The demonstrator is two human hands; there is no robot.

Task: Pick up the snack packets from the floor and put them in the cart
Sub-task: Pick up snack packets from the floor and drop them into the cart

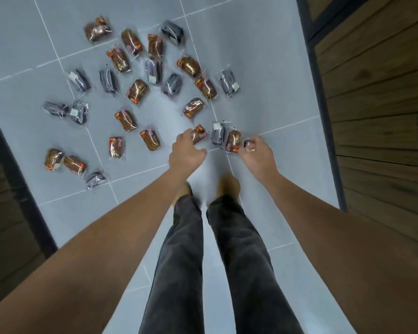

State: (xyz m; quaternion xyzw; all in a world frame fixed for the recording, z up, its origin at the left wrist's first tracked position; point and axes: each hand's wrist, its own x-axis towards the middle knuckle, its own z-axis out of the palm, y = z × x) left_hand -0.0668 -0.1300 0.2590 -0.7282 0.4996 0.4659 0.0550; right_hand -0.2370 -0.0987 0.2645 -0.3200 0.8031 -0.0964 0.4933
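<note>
Snack packets (136,91), brown and dark ones in clear wrap, lie scattered flat over the grey tiled floor (263,80) ahead of the person's feet (228,184). A few touch or overlap; most lie apart.

Person stands bent forward in dark trousers (179,249), both bare arms stretched down.

Left hand (185,154): fingertips rest on the near end of a brown packet (199,137) that lies on the tile. The thumb is spread wide, so the hand is not closed round it.

Right hand (257,154): thumb and forefinger pinch a small dark packet (247,142), mostly hidden by the fingers. Just beside it to the left, a second brown packet (234,141) and a grey packet (218,135) lie touching on the floor.

Wooden panelling (372,68) borders the floor on the right.
</note>
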